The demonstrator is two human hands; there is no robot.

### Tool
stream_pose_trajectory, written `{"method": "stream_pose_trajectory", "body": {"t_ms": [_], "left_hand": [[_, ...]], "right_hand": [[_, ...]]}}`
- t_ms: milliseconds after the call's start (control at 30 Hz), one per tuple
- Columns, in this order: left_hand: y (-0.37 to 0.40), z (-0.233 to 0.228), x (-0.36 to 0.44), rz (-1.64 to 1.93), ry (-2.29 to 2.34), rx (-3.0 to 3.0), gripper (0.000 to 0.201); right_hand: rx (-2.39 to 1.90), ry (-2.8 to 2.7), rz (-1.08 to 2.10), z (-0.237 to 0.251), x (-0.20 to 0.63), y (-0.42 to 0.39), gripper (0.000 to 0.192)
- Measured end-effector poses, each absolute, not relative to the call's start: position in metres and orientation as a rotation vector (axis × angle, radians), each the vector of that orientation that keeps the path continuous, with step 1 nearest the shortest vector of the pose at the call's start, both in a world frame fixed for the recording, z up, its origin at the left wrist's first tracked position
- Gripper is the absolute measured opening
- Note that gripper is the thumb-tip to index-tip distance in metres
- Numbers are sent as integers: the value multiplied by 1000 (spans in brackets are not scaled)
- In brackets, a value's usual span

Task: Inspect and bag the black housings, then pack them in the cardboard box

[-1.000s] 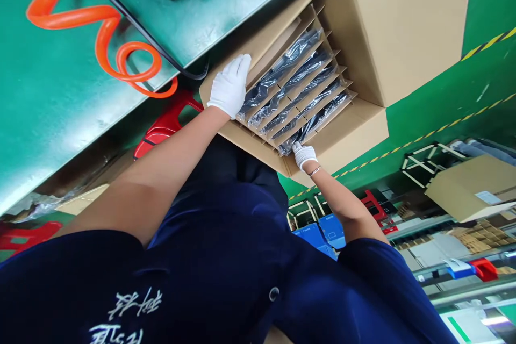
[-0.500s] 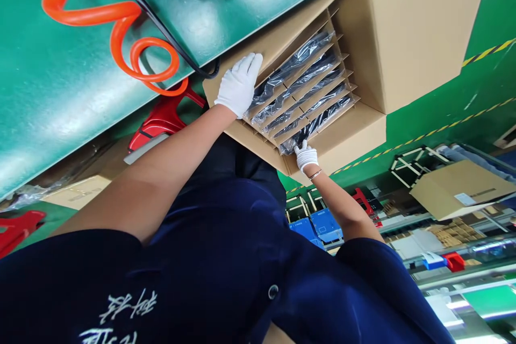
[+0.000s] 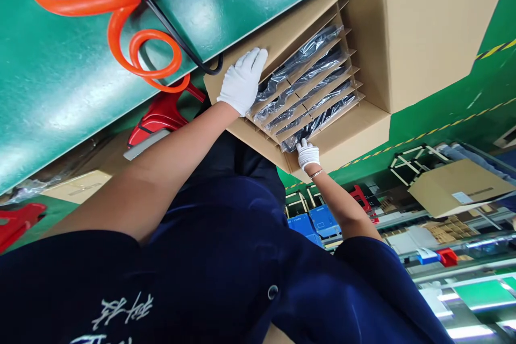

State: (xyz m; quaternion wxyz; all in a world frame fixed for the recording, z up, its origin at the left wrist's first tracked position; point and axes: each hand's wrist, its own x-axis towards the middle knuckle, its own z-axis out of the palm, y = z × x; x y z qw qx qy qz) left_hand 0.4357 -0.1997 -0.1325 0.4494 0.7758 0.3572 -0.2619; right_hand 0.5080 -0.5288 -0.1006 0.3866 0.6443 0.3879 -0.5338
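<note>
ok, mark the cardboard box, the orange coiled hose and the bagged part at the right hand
cardboard box (image 3: 423, 21), head view, on its big open flap.
orange coiled hose (image 3: 155, 62), head view, on the round loop.
bagged part (image 3: 322, 120), head view, on the black plastic in the nearest slot.

White handwritten-style characters stand on the dark blue shirt, below the left hand; they cannot be read.

A coiled orange air hose and a black cable lie on the green surface. Blue plastic bins and a closed brown cardboard carton sit farther off.
</note>
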Motion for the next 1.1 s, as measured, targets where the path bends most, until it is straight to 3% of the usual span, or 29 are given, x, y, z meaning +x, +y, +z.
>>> {"method": "stream_pose_trajectory", "body": {"t_ms": [300, 600, 833, 1100], "left_hand": [[-198, -141, 433, -591, 864, 1909, 71], [-201, -144, 431, -544, 895, 1901, 69], [-200, -138, 432, -541, 875, 1923, 65], [-200, -134, 434, -571, 850, 1920, 66]], "right_hand": [[1549, 1032, -1522, -116, 518, -523, 47], [1523, 1039, -1610, -97, 538, -540, 41], [1577, 1013, -1621, -102, 536, -543, 43], [1691, 1024, -1603, -103, 522, -535, 57]]}}
